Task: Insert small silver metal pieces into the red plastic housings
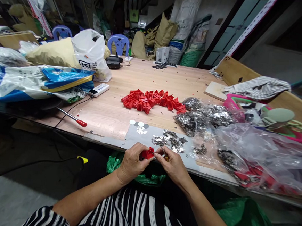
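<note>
My left hand (134, 160) is closed round a small red plastic block (148, 153) just over the front edge of the table. Against that block's right side, the fingertips of my right hand (172, 163) are pinched together, and a thin tool with a yellow handle (166, 158) is tucked in the same hand. Whether the pinch also holds a small metal piece is too fine to make out. Beyond my hands, small shiny metal pieces (171, 140) lie scattered on a grey sheet (132, 136). Farther back is a curved heap of similar red blocks (144, 100).
Clear bags of metal pieces (192, 121) and a large plastic bag (263, 142) crowd the right, near a pink basket (232, 105). A red-tipped lever (81, 122), a white device (99, 89) and sacks (53, 53) are left. Green bags (247, 218) hang below the edge.
</note>
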`<state>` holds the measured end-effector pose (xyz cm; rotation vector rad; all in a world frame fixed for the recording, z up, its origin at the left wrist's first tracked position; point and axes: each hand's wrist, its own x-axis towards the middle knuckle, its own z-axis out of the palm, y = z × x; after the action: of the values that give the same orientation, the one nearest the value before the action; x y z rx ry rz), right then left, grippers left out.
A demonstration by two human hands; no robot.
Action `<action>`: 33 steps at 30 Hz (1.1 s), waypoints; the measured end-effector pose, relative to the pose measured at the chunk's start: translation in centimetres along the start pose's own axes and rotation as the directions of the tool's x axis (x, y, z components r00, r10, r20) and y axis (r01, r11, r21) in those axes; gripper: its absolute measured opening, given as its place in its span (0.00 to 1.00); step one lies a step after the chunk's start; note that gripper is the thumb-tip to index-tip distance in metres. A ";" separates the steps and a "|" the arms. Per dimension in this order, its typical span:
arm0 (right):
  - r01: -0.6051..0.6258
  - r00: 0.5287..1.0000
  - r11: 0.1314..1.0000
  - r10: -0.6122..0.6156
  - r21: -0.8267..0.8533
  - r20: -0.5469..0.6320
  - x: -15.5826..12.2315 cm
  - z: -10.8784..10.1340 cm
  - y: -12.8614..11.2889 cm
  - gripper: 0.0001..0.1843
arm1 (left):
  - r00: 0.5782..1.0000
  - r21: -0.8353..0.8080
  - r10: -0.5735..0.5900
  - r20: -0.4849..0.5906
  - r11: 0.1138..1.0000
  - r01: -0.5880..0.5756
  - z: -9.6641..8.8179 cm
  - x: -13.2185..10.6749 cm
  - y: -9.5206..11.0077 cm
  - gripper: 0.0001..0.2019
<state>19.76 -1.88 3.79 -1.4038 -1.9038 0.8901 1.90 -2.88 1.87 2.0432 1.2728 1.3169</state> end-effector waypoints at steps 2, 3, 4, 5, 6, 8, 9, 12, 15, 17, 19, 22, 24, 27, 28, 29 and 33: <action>0.012 1.000 0.999 -0.012 -0.035 -0.007 -0.2 0.2 -0.3 0.11 | 1.000 0.010 0.011 -0.011 1.000 -0.011 0.1 -0.1 0.0 0.07; 0.008 1.000 0.999 -0.008 -0.043 -0.014 -0.2 0.3 -0.3 0.11 | 1.000 0.013 0.018 -0.012 1.000 -0.018 0.2 -0.1 0.0 0.07; -0.004 1.000 0.999 0.003 -0.046 -0.024 -0.3 0.4 -0.4 0.11 | 1.000 0.016 0.022 -0.012 1.000 -0.022 0.2 -0.1 0.0 0.07; -0.024 0.999 0.999 0.023 -0.048 -0.037 -0.3 0.6 -0.4 0.11 | 1.000 0.018 0.027 -0.010 0.999 -0.027 0.3 -0.1 0.0 0.07; -0.049 0.998 0.998 0.047 -0.047 -0.052 -0.2 0.8 -0.4 0.10 | 0.999 0.020 0.032 -0.008 0.999 -0.032 0.3 -0.1 0.0 0.07; -0.096 0.992 0.995 0.092 -0.036 -0.087 -0.1 1.1 -0.4 0.09 | 0.999 0.024 0.049 0.001 0.999 -0.049 0.3 0.0 -0.1 0.07; -0.108 0.989 0.994 0.105 -0.029 -0.102 -0.1 1.3 -0.4 0.09 | 0.998 0.025 0.061 0.005 0.998 -0.061 0.3 0.0 -0.1 0.07; -0.105 0.986 0.994 0.102 -0.018 -0.129 0.0 1.6 -0.4 0.08 | 0.995 0.026 0.096 0.022 0.995 -0.097 0.2 0.0 -0.2 0.07; -0.079 0.985 0.996 0.072 -0.039 -0.159 -0.1 1.8 -0.6 0.08 | 0.994 0.033 0.101 0.028 0.994 -0.102 0.2 -0.1 -0.3 0.07; -0.071 0.984 0.996 0.061 -0.053 -0.170 -0.2 1.8 -0.7 0.08 | 0.995 0.033 0.094 0.020 0.995 -0.094 0.3 -0.1 -0.3 0.07; -0.075 0.984 0.995 0.064 -0.059 -0.165 -0.1 1.7 -0.7 0.08 | 0.996 0.027 0.091 0.008 0.995 -0.091 0.3 -0.1 -0.3 0.07; -0.080 0.992 0.997 0.078 -0.015 -0.094 0.2 1.1 -0.4 0.09 | 0.997 0.016 0.077 -0.015 0.997 -0.077 0.3 -0.1 -0.3 0.07; -0.082 0.997 0.992 0.083 0.092 -0.005 0.5 0.5 -0.1 0.09 | 0.998 -0.012 0.059 -0.029 0.998 -0.060 0.2 -0.1 -0.3 0.07; -0.158 0.983 0.940 0.122 0.304 0.134 0.8 -0.4 0.1 0.12 | 0.999 -0.072 0.034 -0.026 0.997 -0.036 0.2 -0.2 -0.3 0.08; -0.203 0.973 0.912 0.147 0.357 0.178 0.9 -0.6 0.0 0.14 | 0.999 -0.084 0.026 -0.020 0.996 -0.027 0.2 -0.2 -0.3 0.08; -0.247 0.961 0.885 0.171 0.396 0.216 0.9 -0.8 -0.1 0.15 | 1.000 -0.091 0.019 -0.015 0.996 -0.020 0.2 -0.2 -0.3 0.08; -0.291 0.951 0.847 0.203 0.446 0.235 0.9 -0.7 -0.3 0.15 | 1.000 -0.109 0.020 0.007 0.994 -0.019 0.1 -0.1 -0.1 0.08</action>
<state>19.93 -0.99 4.57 -1.3065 -1.4871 1.5405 1.90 -2.96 1.74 1.9891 1.1540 1.3549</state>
